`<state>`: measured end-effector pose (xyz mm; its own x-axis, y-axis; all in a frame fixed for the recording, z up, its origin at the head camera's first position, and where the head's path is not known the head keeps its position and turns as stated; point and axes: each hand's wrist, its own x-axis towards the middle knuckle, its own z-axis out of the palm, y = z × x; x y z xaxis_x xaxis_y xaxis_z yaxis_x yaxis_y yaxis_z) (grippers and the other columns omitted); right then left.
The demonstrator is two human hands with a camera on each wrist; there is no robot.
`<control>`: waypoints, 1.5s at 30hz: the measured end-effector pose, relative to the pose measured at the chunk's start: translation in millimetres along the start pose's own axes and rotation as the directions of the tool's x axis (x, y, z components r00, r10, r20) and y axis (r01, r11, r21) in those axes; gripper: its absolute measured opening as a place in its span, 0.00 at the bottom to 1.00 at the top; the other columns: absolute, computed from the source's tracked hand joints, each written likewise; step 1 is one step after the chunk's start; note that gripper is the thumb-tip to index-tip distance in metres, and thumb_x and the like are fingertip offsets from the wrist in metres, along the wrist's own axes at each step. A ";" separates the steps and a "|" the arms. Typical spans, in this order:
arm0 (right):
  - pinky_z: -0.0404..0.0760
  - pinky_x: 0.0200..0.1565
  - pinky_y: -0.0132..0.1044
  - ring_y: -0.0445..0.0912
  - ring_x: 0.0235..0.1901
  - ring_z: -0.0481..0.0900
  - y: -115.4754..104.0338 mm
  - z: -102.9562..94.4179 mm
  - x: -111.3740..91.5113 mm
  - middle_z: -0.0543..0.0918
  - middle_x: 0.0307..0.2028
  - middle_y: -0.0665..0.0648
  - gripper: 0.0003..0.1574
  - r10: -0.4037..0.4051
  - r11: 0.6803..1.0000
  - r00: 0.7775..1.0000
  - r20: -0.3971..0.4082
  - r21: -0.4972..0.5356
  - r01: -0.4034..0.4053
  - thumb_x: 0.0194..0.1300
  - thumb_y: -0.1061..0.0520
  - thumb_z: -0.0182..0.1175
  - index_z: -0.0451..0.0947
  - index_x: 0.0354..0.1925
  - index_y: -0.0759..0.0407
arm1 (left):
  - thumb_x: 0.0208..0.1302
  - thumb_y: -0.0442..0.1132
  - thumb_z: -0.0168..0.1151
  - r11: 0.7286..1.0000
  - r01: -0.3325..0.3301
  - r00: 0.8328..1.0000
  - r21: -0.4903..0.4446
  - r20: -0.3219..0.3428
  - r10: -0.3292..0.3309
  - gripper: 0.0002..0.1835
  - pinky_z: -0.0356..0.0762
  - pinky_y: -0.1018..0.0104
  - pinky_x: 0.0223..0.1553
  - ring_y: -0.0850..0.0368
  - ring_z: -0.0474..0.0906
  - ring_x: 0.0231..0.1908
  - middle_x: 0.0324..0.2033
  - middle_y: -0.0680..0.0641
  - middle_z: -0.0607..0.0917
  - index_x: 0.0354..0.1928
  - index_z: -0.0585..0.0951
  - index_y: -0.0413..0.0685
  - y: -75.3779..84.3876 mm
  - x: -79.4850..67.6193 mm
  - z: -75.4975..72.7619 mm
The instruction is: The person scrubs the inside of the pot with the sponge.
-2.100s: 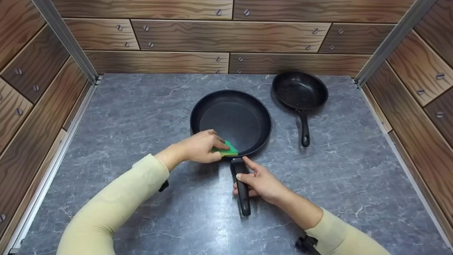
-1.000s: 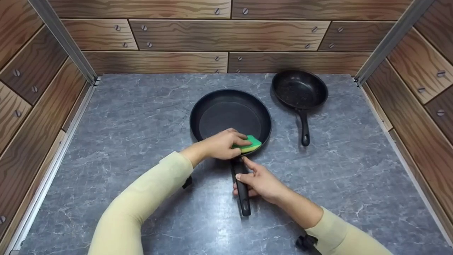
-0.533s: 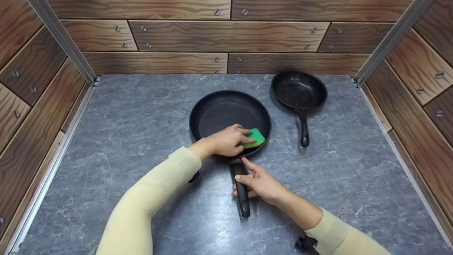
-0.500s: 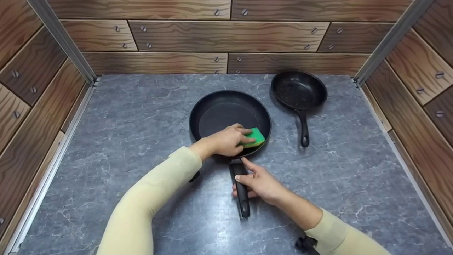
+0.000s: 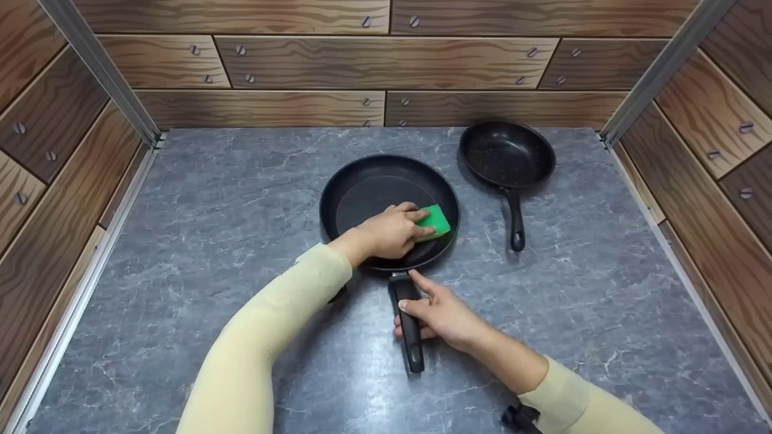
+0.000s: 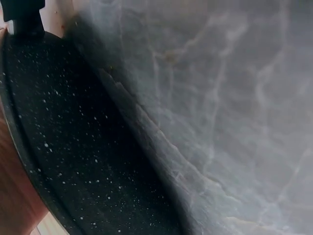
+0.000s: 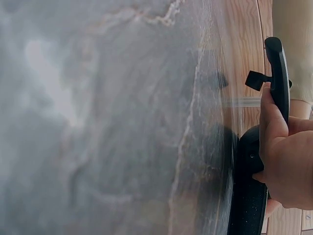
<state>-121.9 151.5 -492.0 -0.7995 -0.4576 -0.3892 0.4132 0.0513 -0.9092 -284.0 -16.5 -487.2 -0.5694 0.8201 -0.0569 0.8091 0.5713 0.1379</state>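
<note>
A large black frying pan [image 5: 368,187] sits mid-table in the head view, its handle [image 5: 411,337] pointing toward the person. My left hand [image 5: 392,232] reaches over the near rim and holds a green sponge [image 5: 435,222] against the inside of the pan, at the lower right of its cooking surface. Beside the handle, my right hand [image 5: 449,316] grips it with the thumb on top and fingers underneath. In the left wrist view the pan's speckled outer wall [image 6: 83,147] hides most of the left hand. The right wrist view shows the right hand [image 7: 288,161] around the handle.
A smaller black frying pan [image 5: 508,154] stands at the back right, its handle [image 5: 515,223] toward the front. The grey marbled table [image 5: 229,199] is bounded by wood-patterned walls [image 5: 301,63] at the back and sides.
My left hand has slid the sponge rightward along the near inner rim, then slightly up and away from it. The right hand keeps its grip on the handle, and the pan stays in place.
</note>
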 end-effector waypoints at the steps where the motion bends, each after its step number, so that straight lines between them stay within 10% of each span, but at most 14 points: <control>1: 0.90 0.40 0.48 0.53 0.35 0.92 0.1 0.1 -0.1 0.89 0.34 0.63 0.57 -0.002 1.000 1.000 0.000 -0.001 0.002 0.78 0.59 0.61 0.34 0.86 0.60 | 0.83 0.42 0.53 1.000 0.004 1.000 0.005 0.003 -0.004 0.27 0.66 0.40 0.72 0.40 0.62 0.76 0.81 0.43 0.62 0.79 0.71 0.63 -0.9 1.0 -0.4; 45: 0.90 0.40 0.48 0.53 0.34 0.92 4.0 2.1 -0.7 0.89 0.34 0.63 0.57 -0.016 1.000 0.999 -0.032 -0.003 0.016 0.78 0.59 0.61 0.36 0.86 0.60 | 0.82 0.44 0.53 0.962 0.271 0.962 0.019 -0.048 -0.270 0.28 0.63 0.43 0.74 0.38 0.61 0.76 0.80 0.39 0.64 0.80 0.70 0.60 -47.6 14.1 -6.7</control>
<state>-118.7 150.2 -495.0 -0.8193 -0.4300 -0.3793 0.3993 0.0469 -0.9156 -331.5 -32.3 -488.0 -0.7727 0.6333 -0.0445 0.6274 0.7724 0.0986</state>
